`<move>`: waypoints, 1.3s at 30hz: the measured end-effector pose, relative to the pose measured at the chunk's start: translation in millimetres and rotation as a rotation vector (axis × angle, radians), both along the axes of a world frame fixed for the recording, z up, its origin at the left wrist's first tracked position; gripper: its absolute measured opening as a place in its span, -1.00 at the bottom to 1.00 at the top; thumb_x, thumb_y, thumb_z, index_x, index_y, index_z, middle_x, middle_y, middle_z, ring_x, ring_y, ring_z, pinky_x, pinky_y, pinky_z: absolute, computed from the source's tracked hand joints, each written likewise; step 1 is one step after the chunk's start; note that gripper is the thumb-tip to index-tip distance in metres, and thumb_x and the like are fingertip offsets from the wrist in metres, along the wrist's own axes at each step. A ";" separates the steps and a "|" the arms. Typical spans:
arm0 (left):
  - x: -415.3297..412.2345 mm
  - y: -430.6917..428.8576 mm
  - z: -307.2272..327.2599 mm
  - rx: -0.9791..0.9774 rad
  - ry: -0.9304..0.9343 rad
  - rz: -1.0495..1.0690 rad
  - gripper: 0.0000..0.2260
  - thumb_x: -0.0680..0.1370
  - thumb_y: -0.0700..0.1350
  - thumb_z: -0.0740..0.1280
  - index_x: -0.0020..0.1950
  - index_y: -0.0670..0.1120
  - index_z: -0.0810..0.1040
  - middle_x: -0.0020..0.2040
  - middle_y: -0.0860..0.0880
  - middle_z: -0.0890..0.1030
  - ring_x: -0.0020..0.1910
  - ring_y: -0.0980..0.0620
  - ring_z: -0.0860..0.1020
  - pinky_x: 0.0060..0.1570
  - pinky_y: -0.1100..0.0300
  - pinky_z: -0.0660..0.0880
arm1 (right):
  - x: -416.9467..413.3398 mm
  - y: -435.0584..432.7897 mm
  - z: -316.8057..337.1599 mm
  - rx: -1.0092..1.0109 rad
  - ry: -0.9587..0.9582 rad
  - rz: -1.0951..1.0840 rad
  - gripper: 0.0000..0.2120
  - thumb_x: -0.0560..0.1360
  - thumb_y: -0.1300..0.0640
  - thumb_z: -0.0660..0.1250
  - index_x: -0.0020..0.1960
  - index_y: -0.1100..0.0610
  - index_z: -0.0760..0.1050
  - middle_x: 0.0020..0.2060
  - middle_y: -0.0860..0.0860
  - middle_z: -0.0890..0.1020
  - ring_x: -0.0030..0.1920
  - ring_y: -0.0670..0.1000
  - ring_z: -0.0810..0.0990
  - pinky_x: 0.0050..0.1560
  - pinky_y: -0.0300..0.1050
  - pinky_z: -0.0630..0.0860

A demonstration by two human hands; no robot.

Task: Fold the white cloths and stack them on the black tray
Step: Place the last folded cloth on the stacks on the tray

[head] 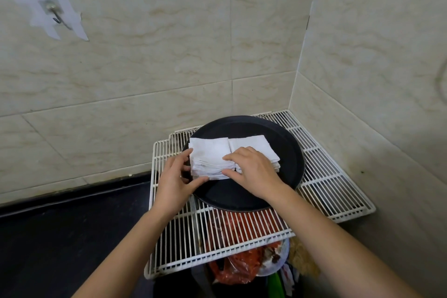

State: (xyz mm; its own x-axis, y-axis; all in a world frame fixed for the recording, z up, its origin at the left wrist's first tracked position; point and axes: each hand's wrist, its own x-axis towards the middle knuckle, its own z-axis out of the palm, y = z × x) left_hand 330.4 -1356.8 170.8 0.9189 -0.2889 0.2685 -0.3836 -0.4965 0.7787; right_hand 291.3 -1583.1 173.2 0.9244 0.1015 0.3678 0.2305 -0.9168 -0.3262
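Note:
A round black tray [285,143] rests on a white wire rack. Two stacks of folded white cloths sit side by side on it: a left stack [208,152] and a right stack [254,144]. My left hand [173,181] cups the left and front edge of the left stack, thumb along its bottom. My right hand [254,172] lies over the gap between the stacks, fingers pressing the top and front of the left stack and covering part of the right one.
The white wire rack [324,176] sits in a tiled corner over a bin of red plastic bags [239,266]. A black countertop [60,237] lies to the left. A metal hook [54,13] is taped on the wall, upper left.

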 end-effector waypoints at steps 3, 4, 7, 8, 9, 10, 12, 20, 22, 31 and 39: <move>10.3 3.5 0.1 0.089 -0.150 -0.033 -0.58 0.45 -0.03 0.51 0.29 0.02 0.57 0.08 0.12 0.46 0.00 0.22 0.53 -0.02 0.23 0.59 | 2.0 -4.5 3.3 0.012 0.023 0.019 -0.62 0.57 -0.12 0.33 0.32 0.01 0.56 0.12 -0.03 0.59 0.16 -0.03 0.51 0.15 -0.10 0.46; 13.1 4.0 0.6 0.118 -0.195 -0.027 -0.66 0.45 -0.05 0.51 0.21 -0.03 0.62 0.04 0.09 0.49 -0.05 0.21 0.52 -0.03 0.17 0.60 | 2.7 -5.2 3.0 0.021 0.024 0.017 -0.65 0.57 -0.09 0.34 0.29 0.02 0.58 0.10 -0.03 0.59 0.15 -0.02 0.51 0.15 -0.11 0.45; 14.4 5.7 -3.4 0.185 -0.244 -0.024 -0.73 0.43 -0.11 0.53 0.11 -0.08 0.65 -0.05 0.07 0.52 -0.12 0.14 0.52 -0.07 0.09 0.61 | 2.7 -3.5 -0.4 0.002 -0.001 0.024 -0.72 0.56 -0.04 0.36 0.21 0.05 0.63 0.06 -0.02 0.61 0.11 -0.01 0.53 0.12 -0.08 0.50; 12.7 6.2 -5.1 0.197 -0.250 -0.017 -0.74 0.44 -0.12 0.53 0.11 -0.08 0.64 -0.04 0.07 0.53 -0.12 0.13 0.52 -0.08 0.08 0.61 | 2.9 -2.5 -1.9 -0.002 -0.010 0.021 -0.74 0.56 -0.03 0.37 0.19 0.05 0.64 0.04 -0.01 0.61 0.09 0.00 0.54 0.10 -0.04 0.53; 10.5 6.3 -6.5 0.198 -0.256 -0.007 -0.75 0.45 -0.11 0.52 0.11 -0.07 0.63 -0.03 0.07 0.53 -0.12 0.13 0.52 -0.08 0.08 0.60 | 2.7 -1.5 -3.2 0.002 -0.014 0.017 -0.74 0.55 -0.02 0.38 0.18 0.06 0.64 0.02 -0.01 0.61 0.08 0.00 0.54 0.09 -0.01 0.54; 8.1 5.8 -6.9 0.198 -0.254 -0.001 -0.74 0.46 -0.10 0.51 0.12 -0.06 0.62 -0.01 0.07 0.53 -0.11 0.13 0.52 -0.07 0.07 0.60 | 1.2 -0.9 -3.4 0.007 -0.015 0.013 -0.74 0.55 -0.02 0.39 0.17 0.06 0.64 0.01 -0.01 0.61 0.07 0.00 0.54 0.09 0.01 0.55; 4.2 5.0 -5.2 0.212 -0.226 0.000 -0.65 0.43 0.00 0.52 0.18 -0.03 0.59 0.08 0.09 0.48 -0.04 0.12 0.51 0.00 0.10 0.59 | -4.3 -2.3 -1.5 0.030 0.000 0.020 -0.69 0.54 -0.06 0.40 0.22 0.04 0.61 0.07 -0.04 0.58 0.12 -0.03 0.52 0.16 -0.01 0.53; 16.2 -32.5 30.9 -0.434 0.574 0.170 -0.21 0.54 0.21 0.34 0.62 -0.07 0.07 0.59 -0.04 0.19 0.53 -0.04 0.24 0.39 0.07 0.25 | -12.5 -48.5 14.1 0.570 0.179 -0.475 -0.38 0.62 -0.14 0.20 0.59 0.08 0.16 0.53 0.05 0.26 0.52 0.06 0.25 0.50 0.04 0.22; 24.4 -38.9 26.3 -0.437 0.615 0.188 -0.30 0.59 0.06 0.35 0.60 -0.12 0.10 0.49 -0.02 0.33 0.40 -0.01 0.39 0.22 0.14 0.35 | -9.4 -56.4 11.5 0.715 0.334 -0.473 -0.34 0.64 -0.11 0.18 0.63 0.08 0.02 0.59 0.06 0.15 0.57 0.08 0.15 0.53 0.07 0.14; 27.1 -55.0 14.1 -0.579 0.695 0.098 -0.66 0.60 -0.27 0.18 0.30 0.02 0.53 0.14 -0.05 0.67 0.11 -0.09 0.63 0.03 0.02 0.56 | -19.3 -51.8 5.0 0.897 0.431 -0.391 -0.41 0.65 0.16 0.07 0.63 0.07 -0.02 0.60 0.01 0.14 0.57 0.06 0.13 0.52 0.01 0.10; 36.8 -62.8 10.7 -0.576 0.707 0.076 -0.64 0.58 -0.26 0.18 0.29 0.02 0.56 0.13 -0.05 0.69 0.11 -0.10 0.65 0.09 -0.03 0.56 | -3.9 -61.1 11.5 1.055 0.395 -0.475 -0.52 0.67 0.16 0.12 0.56 0.19 0.19 0.50 0.05 0.34 0.45 0.06 0.34 0.31 -0.12 0.27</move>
State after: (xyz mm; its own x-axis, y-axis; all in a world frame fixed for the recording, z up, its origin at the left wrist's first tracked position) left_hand 367.2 -1419.6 181.5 0.9352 -0.2169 -0.2801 0.2946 0.0375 0.9549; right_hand 287.4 -1644.2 184.8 0.8551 -0.4547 -0.2490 -0.3388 -0.1265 -0.9323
